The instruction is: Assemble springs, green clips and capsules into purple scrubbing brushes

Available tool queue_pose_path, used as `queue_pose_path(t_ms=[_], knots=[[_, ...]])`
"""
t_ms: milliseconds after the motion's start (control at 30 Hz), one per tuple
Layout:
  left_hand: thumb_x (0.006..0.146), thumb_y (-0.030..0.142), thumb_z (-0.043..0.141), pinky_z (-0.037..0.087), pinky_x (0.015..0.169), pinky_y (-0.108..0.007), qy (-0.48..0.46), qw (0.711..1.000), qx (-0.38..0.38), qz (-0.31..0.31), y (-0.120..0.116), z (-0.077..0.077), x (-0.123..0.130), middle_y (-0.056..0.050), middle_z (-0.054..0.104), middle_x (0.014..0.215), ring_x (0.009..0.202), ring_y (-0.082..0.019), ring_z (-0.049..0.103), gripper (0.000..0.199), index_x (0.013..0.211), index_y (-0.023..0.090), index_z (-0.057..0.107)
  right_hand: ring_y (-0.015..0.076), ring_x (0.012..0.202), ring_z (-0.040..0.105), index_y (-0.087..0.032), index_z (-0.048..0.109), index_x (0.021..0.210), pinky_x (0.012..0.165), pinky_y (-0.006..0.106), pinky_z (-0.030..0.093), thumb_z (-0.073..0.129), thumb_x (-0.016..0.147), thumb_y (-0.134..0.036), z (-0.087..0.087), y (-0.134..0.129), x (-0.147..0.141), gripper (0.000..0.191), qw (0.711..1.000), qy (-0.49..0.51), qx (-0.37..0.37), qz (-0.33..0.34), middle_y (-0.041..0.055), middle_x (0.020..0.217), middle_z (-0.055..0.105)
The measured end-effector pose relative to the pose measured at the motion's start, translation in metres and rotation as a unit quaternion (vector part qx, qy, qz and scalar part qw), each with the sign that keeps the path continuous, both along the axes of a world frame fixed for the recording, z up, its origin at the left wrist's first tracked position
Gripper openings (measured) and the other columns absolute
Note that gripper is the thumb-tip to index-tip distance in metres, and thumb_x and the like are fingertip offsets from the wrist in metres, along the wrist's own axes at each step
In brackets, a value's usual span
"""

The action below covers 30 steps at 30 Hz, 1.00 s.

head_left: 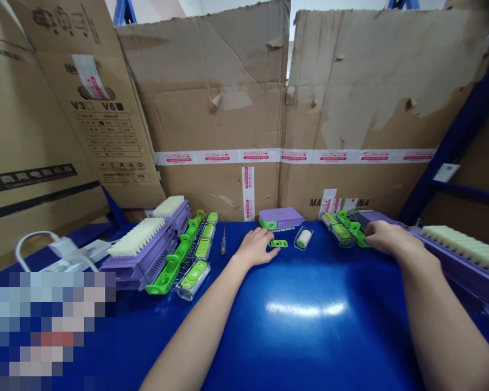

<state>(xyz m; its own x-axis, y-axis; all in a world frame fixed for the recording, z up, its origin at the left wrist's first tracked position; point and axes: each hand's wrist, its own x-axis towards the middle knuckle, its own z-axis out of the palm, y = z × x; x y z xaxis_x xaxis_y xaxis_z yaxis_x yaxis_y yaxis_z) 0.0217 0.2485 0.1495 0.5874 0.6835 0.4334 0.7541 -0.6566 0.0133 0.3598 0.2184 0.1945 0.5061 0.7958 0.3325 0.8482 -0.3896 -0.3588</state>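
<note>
My left hand (257, 247) rests on the blue table, fingers apart, its fingertips beside a flat green piece (280, 244). Just behind it lies a purple block with a green end (283, 217). To the right of the green piece is a small clear case with a white roll (305, 238). My right hand (385, 238) is at the right, its fingers bent down by a green strip (353, 228) and a purple part; whether it grips either is hidden. Clear cases with green tops (337, 229) lie left of that strip.
On the left stand purple blocks with cream bristles (138, 237), a green strip (175, 266), clear cases (193, 279) and a screwdriver (223, 243). A white power strip (73, 255) is far left. More bristled blocks (464, 247) sit right. Cardboard (220, 119) walls the back.
</note>
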Motion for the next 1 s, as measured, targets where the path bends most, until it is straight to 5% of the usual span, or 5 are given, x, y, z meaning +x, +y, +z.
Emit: queue_pose_path(t_ms=[167,367,567,733,1000], knots=[[0.081,0.047,0.05,0.044,0.081,-0.037,0.003,1.0,-0.01,0.004,0.0,0.001,0.0,-0.007,0.061,0.099,0.094,-0.024,0.054,0.034,0.098,0.019,0.06,0.032,0.095,0.06,-0.026,0.067,0.096,0.068,0.037,0.041,0.051,0.066,-0.023,0.034,-0.021,-0.025,0.034,0.986,-0.001,-0.167,-0.015,0.0158,0.102,0.064],[0.081,0.047,0.051,0.043,0.083,-0.037,-0.003,1.0,-0.023,0.005,-0.001,0.002,0.0,-0.008,0.06,0.1,0.095,-0.024,0.053,0.034,0.098,0.019,0.06,0.0314,0.09,0.06,-0.019,0.063,0.109,0.067,0.035,0.041,0.046,0.07,-0.025,0.043,-0.025,-0.047,0.043,1.0,0.002,-0.004,-0.002,0.0167,0.097,0.066],[0.081,0.037,0.051,0.043,0.081,-0.035,-0.042,0.998,-0.04,0.011,0.002,0.0,0.0,-0.006,0.06,0.097,0.093,-0.023,0.054,0.026,0.1,0.022,0.062,0.0191,0.07,0.059,-0.016,0.064,0.1,0.068,0.03,0.044,0.045,0.072,-0.027,0.008,0.0,-0.117,0.036,0.928,0.191,0.234,0.216,0.0056,0.077,0.066],[0.072,0.025,0.057,0.043,0.078,-0.032,-0.075,0.994,-0.073,0.018,0.005,0.001,-0.001,-0.004,0.06,0.09,0.086,-0.02,0.055,0.014,0.084,0.021,0.063,0.0189,0.07,0.059,-0.017,0.059,0.102,0.067,0.031,0.046,0.042,0.077,-0.032,-0.031,0.007,-0.171,0.035,0.852,0.341,0.239,0.316,0.0048,0.079,0.065],[0.066,0.031,0.063,0.042,0.068,-0.028,-0.146,0.98,-0.136,0.018,0.016,-0.003,-0.004,-0.002,0.058,0.077,0.074,-0.017,0.054,0.014,0.066,0.019,0.056,0.0164,0.061,0.056,-0.018,0.056,0.111,0.062,0.029,0.045,0.031,0.081,-0.025,-0.052,-0.002,-0.183,0.04,0.848,0.308,0.141,0.408,0.0021,0.072,0.061]])
